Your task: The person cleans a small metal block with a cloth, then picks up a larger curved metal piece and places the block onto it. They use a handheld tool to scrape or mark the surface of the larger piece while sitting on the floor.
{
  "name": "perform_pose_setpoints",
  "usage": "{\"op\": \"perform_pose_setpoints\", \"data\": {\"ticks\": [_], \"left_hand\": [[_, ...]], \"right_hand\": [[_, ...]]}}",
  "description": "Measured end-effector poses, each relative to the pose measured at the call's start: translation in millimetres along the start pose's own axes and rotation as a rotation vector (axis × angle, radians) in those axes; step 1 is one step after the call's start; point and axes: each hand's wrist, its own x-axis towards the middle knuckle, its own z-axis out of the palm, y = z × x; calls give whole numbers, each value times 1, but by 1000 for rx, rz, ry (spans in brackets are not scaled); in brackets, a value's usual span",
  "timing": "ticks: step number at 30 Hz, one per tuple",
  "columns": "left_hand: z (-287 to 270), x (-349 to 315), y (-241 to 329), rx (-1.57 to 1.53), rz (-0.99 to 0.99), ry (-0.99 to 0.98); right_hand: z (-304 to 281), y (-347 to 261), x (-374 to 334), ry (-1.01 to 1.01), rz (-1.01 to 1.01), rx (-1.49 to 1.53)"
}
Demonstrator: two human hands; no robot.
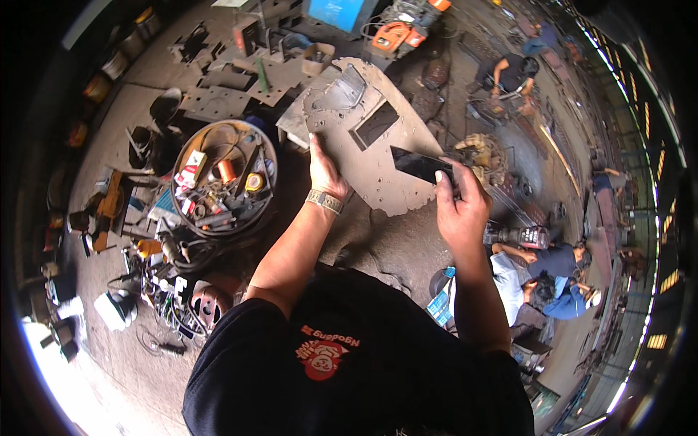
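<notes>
A worn tan welding shield (356, 163) with ragged edges and a rectangular window opening (374, 125) is held up in front of me. My left hand (327, 173) grips its near left edge, the thumb lying along the face and the other fingers hidden behind. A grey curved piece (343, 91) is fixed to the shield's far part. My right hand (463, 207) pinches a dark rectangular glass plate (418, 164) between thumb and fingers. That plate is over the shield's right side, apart from the window; whether it touches the board I cannot tell.
To the left stands a round drum (273, 182) holding tools and a yellow tape measure (254, 182). Flat metal plates (216, 103) lie beyond it. An orange machine (396, 36) is at the far side. People crouch or sit at the right, including a person in dark clothes (507, 73).
</notes>
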Motion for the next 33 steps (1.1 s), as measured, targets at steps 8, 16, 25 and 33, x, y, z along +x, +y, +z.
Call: {"op": "perform_pose_setpoints", "data": {"ticks": [8, 16, 25, 33], "left_hand": [[45, -7, -55, 0, -76, -151], [71, -21, -80, 97, -124, -251], [89, -45, -73, 275, -39, -188], [81, -41, -68, 257, -75, -220]], "right_hand": [[-50, 11, -2, 153, -124, -219], [-53, 23, 19, 209, -121, -248], [-33, 28, 38, 163, -11, -95], [-23, 35, 38, 222, -100, -263]]}}
